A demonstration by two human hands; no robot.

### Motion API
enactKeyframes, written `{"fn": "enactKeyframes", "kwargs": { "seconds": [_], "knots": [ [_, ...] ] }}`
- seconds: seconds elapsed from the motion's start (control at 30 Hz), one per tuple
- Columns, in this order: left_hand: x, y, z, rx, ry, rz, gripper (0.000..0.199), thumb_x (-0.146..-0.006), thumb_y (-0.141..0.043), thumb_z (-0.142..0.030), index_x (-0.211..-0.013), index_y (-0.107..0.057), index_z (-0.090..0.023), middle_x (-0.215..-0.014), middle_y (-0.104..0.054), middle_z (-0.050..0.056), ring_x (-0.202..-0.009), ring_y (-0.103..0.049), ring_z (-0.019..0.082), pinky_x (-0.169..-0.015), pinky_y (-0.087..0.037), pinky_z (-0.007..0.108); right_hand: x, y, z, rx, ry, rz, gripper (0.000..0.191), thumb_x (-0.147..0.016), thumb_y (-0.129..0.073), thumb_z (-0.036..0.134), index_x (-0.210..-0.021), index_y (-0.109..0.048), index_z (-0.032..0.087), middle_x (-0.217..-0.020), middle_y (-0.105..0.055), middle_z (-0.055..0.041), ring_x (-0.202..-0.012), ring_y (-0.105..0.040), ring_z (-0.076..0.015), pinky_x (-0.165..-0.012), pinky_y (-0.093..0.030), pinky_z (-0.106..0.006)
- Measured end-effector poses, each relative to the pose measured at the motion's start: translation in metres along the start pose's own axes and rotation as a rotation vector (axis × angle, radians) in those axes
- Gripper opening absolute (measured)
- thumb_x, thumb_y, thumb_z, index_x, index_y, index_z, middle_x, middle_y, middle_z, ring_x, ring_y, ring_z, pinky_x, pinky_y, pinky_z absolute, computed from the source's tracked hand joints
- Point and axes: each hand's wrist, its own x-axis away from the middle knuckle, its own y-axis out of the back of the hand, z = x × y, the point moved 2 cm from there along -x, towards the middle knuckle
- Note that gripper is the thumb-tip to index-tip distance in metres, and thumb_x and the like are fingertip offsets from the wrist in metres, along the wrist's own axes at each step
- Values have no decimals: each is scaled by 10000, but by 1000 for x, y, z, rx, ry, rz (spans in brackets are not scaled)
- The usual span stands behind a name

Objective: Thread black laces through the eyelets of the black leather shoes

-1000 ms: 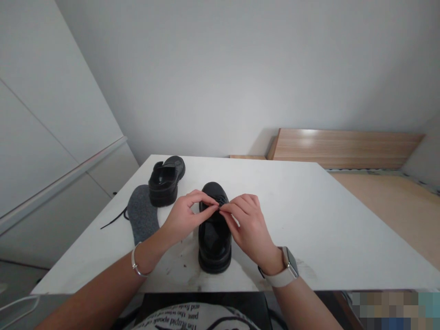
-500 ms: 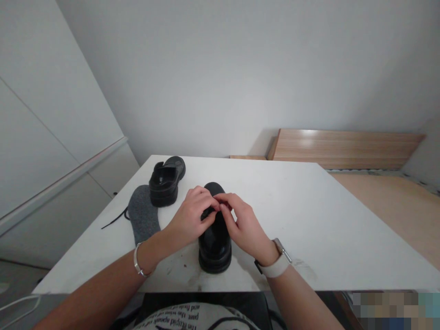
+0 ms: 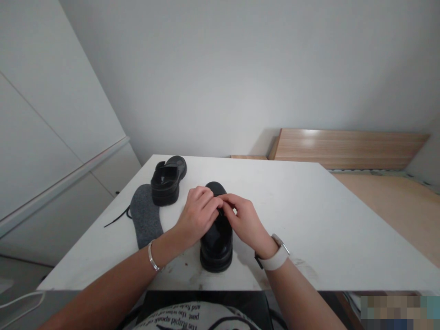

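A black shoe [image 3: 216, 247] stands on the white table before me, one end pointing away. Above its middle, my left hand [image 3: 201, 211] is closed, fingers bent in a pinch. My right hand [image 3: 242, 217] pinches with thumb and forefinger, its fingertips meeting those of the left. Whatever lies between the fingertips is too small and hidden to make out; the hands also cover the shoe's upper part. Left of my left hand lies a grey felt insole [image 3: 147, 217], with a black shoelace [image 3: 118, 217] beside it. A second black shoe [image 3: 165, 185] rests behind the insole, tilted.
The white table [image 3: 292, 220] reaches back to the grey wall, with dark smudges near its front edge. White cabinet doors [image 3: 51, 183] stand to the left. Beyond the table's right side is a bed base with a wooden headboard [image 3: 343, 146].
My left hand has shifted slightly right and its fingers have curled closer to the right fingertips. The right hand stays nearly in place. Both shoes and the insole lie as before.
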Motion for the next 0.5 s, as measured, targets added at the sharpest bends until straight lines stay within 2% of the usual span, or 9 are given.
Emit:
{"fn": "enactKeyframes", "kwargs": {
  "seconds": [0.17, 0.33, 0.4, 0.5],
  "knots": [
    [2, 3, 3, -15, -19, -19, 147, -964, -496, -99, -915, -614, -172, -806, -602, 50, -901, -496, 231, -778, -391, 378, -10, 2, -6, -148, -133, 87, 219, -888, -537, 211, -950, -742, 171, -793, -707, -20, -689, -611, -123, -648, -476, -244],
    [7, 4, 5, 7, -31, 0, 149, -975, -504, -124, -980, -641, -182, -840, -656, 43, -916, -534, 220, -809, -408, 383, -19, 8, -8, -255, -171, 220, 218, -869, -555, 247, -954, -733, 153, -706, -668, -4, -582, -560, -99, -559, -446, -222],
    [8, 4, 5, 4, -19, 0, 156, -977, -504, -133, -996, -649, -186, -849, -663, 45, -920, -546, 219, -822, -415, 387, -21, 10, -7, -221, -157, 235, 204, -870, -554, 230, -935, -731, 152, -705, -673, -6, -597, -569, -102, -572, -452, -225],
    [8, 6, 6, -28, 6, -27, 151, -975, -516, -145, -1029, -652, -183, -852, -660, 53, -913, -552, 223, -823, -421, 390, -22, 13, -2, -72, -46, 178, 155, -860, -572, 171, -897, -722, 161, -770, -680, -16, -671, -570, -108, -629, -455, -236]
  ]
}}
